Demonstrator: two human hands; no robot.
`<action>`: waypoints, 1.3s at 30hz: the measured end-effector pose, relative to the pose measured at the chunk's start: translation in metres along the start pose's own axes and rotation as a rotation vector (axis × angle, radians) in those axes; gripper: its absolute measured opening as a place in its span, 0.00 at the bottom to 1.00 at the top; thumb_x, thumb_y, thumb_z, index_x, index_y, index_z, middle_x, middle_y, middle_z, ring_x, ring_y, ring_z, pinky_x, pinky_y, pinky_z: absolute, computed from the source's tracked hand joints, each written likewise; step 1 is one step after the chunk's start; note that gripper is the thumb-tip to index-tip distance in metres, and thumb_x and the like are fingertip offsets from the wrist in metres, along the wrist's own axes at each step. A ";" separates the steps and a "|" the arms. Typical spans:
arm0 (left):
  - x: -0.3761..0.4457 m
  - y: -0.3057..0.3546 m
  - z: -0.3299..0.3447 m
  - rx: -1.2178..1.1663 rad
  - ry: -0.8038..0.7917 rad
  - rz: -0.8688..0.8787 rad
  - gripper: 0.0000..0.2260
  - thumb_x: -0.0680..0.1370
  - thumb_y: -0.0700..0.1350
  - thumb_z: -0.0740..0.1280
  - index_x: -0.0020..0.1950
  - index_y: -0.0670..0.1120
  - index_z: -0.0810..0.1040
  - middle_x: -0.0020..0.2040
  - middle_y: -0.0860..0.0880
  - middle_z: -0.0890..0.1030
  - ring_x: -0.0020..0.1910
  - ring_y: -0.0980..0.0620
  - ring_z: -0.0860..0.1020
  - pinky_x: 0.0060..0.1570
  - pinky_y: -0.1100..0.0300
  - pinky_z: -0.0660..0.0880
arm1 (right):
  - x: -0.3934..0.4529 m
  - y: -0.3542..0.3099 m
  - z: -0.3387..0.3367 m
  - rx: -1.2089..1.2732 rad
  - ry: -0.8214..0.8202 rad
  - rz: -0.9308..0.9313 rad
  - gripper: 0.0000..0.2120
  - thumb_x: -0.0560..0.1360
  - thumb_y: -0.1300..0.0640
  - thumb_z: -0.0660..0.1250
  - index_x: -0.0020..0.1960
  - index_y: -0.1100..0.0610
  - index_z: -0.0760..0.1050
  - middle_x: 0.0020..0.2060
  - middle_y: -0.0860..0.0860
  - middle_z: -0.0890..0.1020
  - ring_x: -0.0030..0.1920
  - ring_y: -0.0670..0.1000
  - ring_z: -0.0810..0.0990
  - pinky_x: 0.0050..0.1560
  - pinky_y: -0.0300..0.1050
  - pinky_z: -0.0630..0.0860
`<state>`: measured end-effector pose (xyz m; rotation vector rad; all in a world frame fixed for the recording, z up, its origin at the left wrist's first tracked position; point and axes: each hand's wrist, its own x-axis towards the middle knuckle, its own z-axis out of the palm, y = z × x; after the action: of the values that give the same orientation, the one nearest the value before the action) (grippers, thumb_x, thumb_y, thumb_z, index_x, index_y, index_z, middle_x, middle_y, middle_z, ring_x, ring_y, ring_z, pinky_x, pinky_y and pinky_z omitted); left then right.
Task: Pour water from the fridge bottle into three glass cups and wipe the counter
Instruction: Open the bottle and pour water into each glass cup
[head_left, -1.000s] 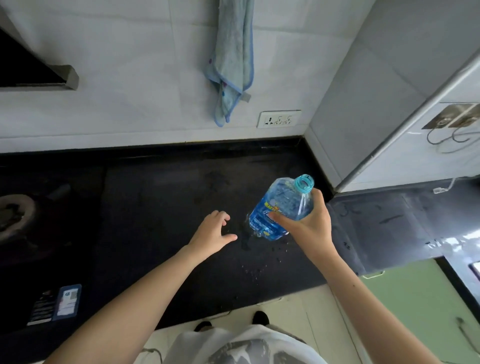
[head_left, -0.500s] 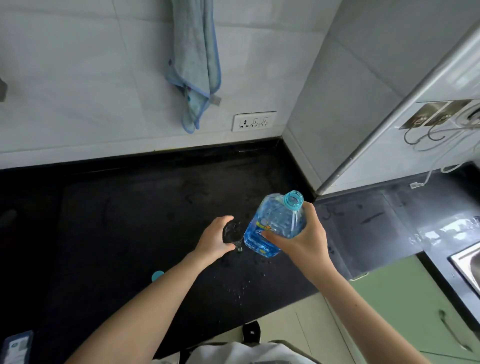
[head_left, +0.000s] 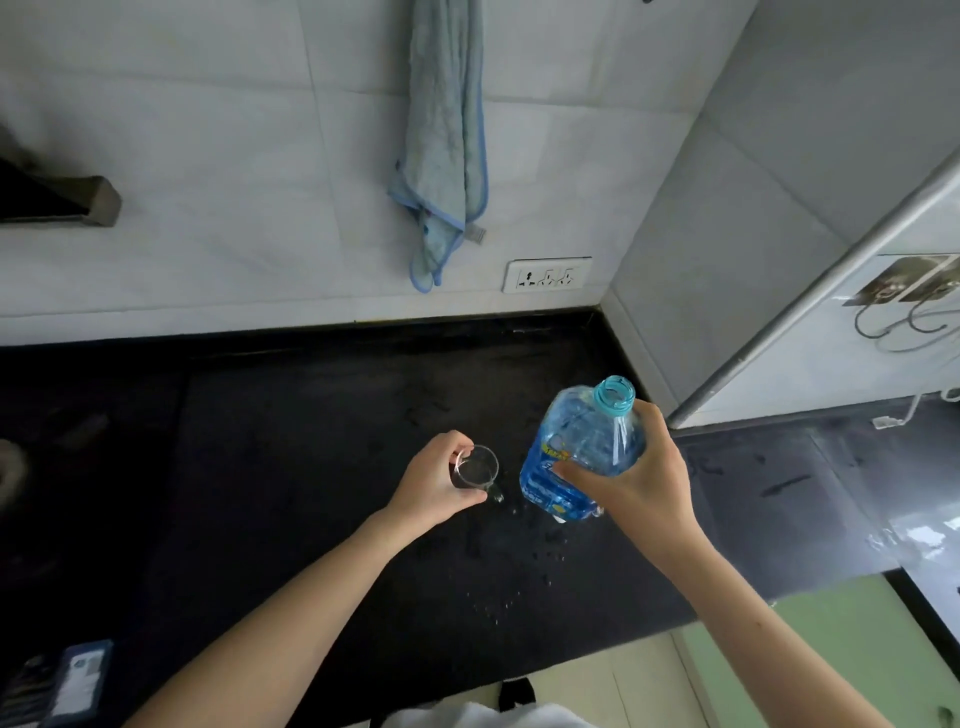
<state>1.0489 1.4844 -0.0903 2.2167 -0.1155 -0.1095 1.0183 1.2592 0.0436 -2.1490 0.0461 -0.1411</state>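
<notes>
A small clear glass cup (head_left: 477, 468) with a handle stands on the black counter (head_left: 291, 447). My left hand (head_left: 434, 483) grips it from the left, fingers curled round its rim and side. Just to its right is a blue water bottle (head_left: 576, 457) with its cap off, leaning slightly, its base near the counter. My right hand (head_left: 641, 475) holds the bottle round its upper body. Water droplets (head_left: 498, 597) lie on the counter in front of the bottle. A light blue cloth (head_left: 447, 150) hangs on the tiled wall behind.
A wall socket (head_left: 548, 274) sits just above the counter's back edge. A tiled corner wall (head_left: 727, 218) bounds the counter on the right. A dark carton (head_left: 72, 680) lies at the lower left edge. Green cabinet fronts (head_left: 841, 639) are below right.
My left hand moved right from open above the counter to gripping the glass cup. The bottle stays in my right hand, beside the cup.
</notes>
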 end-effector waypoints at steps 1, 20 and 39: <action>0.000 0.005 -0.008 -0.006 0.012 0.014 0.22 0.63 0.46 0.79 0.50 0.54 0.72 0.48 0.59 0.74 0.49 0.63 0.74 0.47 0.73 0.68 | 0.002 -0.002 -0.002 -0.003 -0.009 -0.021 0.35 0.57 0.50 0.83 0.57 0.39 0.67 0.48 0.37 0.79 0.49 0.34 0.77 0.38 0.27 0.75; -0.041 0.164 -0.139 -0.341 0.200 0.245 0.21 0.64 0.49 0.80 0.54 0.54 0.76 0.51 0.59 0.82 0.54 0.60 0.80 0.56 0.68 0.74 | 0.058 -0.086 -0.043 -0.282 -0.116 -0.612 0.38 0.64 0.48 0.78 0.67 0.33 0.61 0.50 0.43 0.68 0.52 0.50 0.72 0.54 0.40 0.69; -0.060 0.211 -0.151 -0.420 0.218 0.219 0.23 0.63 0.52 0.78 0.56 0.56 0.77 0.51 0.60 0.83 0.53 0.59 0.80 0.56 0.64 0.76 | 0.079 -0.161 -0.094 -0.742 0.018 -1.069 0.36 0.68 0.50 0.77 0.70 0.44 0.62 0.52 0.57 0.71 0.50 0.58 0.71 0.45 0.59 0.77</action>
<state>0.9979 1.4843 0.1710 1.7704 -0.1940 0.2112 1.0817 1.2631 0.2356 -2.6624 -1.2164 -0.8624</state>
